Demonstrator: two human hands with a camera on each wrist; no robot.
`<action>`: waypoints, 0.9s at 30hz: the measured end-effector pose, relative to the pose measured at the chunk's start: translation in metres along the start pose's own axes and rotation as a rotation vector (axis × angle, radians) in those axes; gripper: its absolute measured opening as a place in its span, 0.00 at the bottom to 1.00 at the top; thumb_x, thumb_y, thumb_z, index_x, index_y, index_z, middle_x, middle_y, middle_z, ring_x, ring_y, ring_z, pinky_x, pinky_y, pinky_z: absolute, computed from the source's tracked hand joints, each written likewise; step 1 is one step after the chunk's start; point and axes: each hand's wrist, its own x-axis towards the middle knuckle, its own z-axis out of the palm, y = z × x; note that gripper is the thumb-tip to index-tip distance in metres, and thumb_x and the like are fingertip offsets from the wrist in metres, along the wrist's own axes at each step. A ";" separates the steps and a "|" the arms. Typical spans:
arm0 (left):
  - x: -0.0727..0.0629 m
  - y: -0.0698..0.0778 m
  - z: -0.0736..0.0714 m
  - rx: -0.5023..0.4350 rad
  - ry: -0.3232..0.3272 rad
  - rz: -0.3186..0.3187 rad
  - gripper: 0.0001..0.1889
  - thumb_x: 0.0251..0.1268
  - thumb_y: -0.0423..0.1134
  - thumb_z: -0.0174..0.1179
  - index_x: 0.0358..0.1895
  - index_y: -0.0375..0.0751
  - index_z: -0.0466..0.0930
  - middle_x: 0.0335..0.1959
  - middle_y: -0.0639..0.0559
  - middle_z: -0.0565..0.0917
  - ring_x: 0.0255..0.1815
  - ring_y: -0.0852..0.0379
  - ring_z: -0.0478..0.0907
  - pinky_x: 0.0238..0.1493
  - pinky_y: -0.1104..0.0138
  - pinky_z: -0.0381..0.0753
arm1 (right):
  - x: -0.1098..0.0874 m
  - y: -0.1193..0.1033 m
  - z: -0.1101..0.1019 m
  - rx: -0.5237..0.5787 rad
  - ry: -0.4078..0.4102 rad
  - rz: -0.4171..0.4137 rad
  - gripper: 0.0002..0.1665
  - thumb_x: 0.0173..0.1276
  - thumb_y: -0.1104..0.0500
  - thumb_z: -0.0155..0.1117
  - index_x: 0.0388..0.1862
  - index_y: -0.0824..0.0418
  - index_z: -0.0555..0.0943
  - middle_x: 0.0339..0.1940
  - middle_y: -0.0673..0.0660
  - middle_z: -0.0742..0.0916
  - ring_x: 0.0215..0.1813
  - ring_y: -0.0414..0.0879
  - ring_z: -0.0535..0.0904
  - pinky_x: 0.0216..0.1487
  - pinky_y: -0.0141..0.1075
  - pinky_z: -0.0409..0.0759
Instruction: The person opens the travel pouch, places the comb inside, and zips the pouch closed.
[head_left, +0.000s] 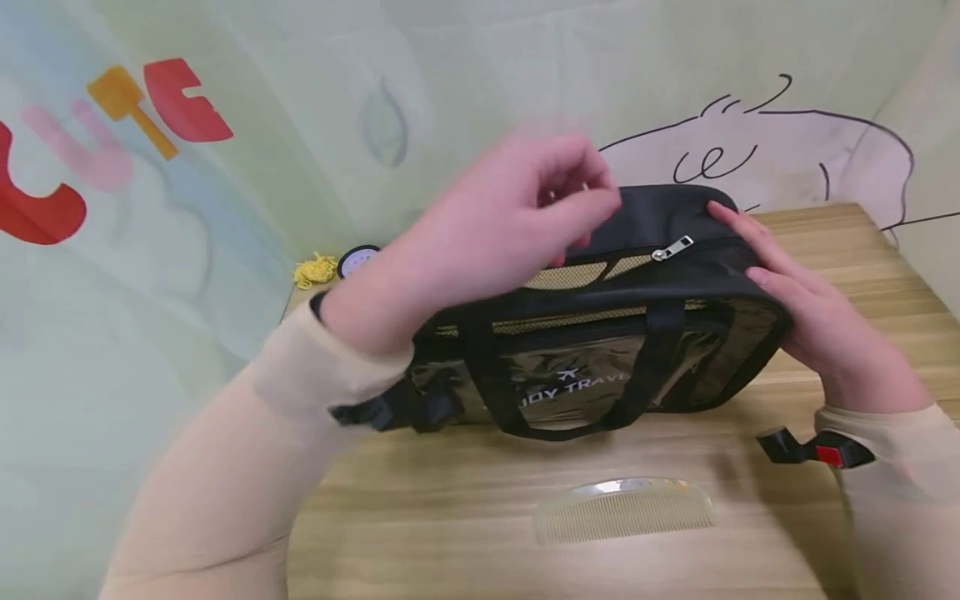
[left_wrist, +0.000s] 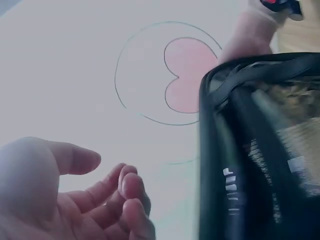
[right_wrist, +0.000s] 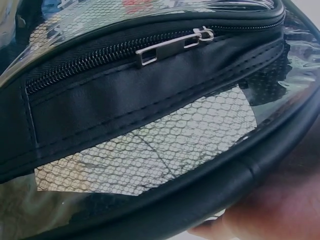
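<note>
A black toiletry bag with clear panels, mesh and two strap handles lies across the table, "JOY TRAVE" legible on its front. Its metal zipper pull sits near the right end of the top. Above the bag's top, slightly left of centre, my left hand hovers with loosely bent fingers and nothing in them; the left wrist view shows its thumb apart from the fingertips. My right hand grips the bag's right end, finger over the top edge and thumb on the nearer edge. The right wrist view shows the zipper pull close up.
A pale translucent comb lies on the wooden table in front of the bag. At the back left are a yellow stringy bundle and a round dark-rimmed item, partly hidden by my forearm. A printed curtain hangs behind.
</note>
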 end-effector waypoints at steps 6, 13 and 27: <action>-0.063 -0.019 0.025 0.214 0.153 0.210 0.04 0.71 0.37 0.60 0.43 0.47 0.82 0.27 0.63 0.79 0.25 0.68 0.73 0.30 0.71 0.76 | 0.002 0.004 -0.003 0.035 -0.049 -0.038 0.37 0.81 0.71 0.28 0.87 0.54 0.48 0.83 0.53 0.43 0.80 0.47 0.40 0.67 0.28 0.70; -0.102 -0.038 0.067 0.365 0.087 0.358 0.09 0.69 0.43 0.64 0.49 0.49 0.82 0.37 0.65 0.80 0.38 0.70 0.75 0.39 0.75 0.77 | -0.004 -0.005 0.002 0.008 0.000 0.018 0.37 0.82 0.68 0.29 0.87 0.52 0.47 0.83 0.52 0.42 0.80 0.47 0.43 0.66 0.27 0.71; -0.109 -0.102 0.179 0.582 -0.297 -0.042 0.30 0.63 0.63 0.67 0.65 0.56 0.76 0.52 0.61 0.80 0.51 0.59 0.79 0.43 0.64 0.83 | -0.002 -0.007 0.001 -0.003 -0.004 0.006 0.36 0.83 0.69 0.30 0.87 0.54 0.48 0.83 0.54 0.44 0.81 0.47 0.42 0.68 0.27 0.69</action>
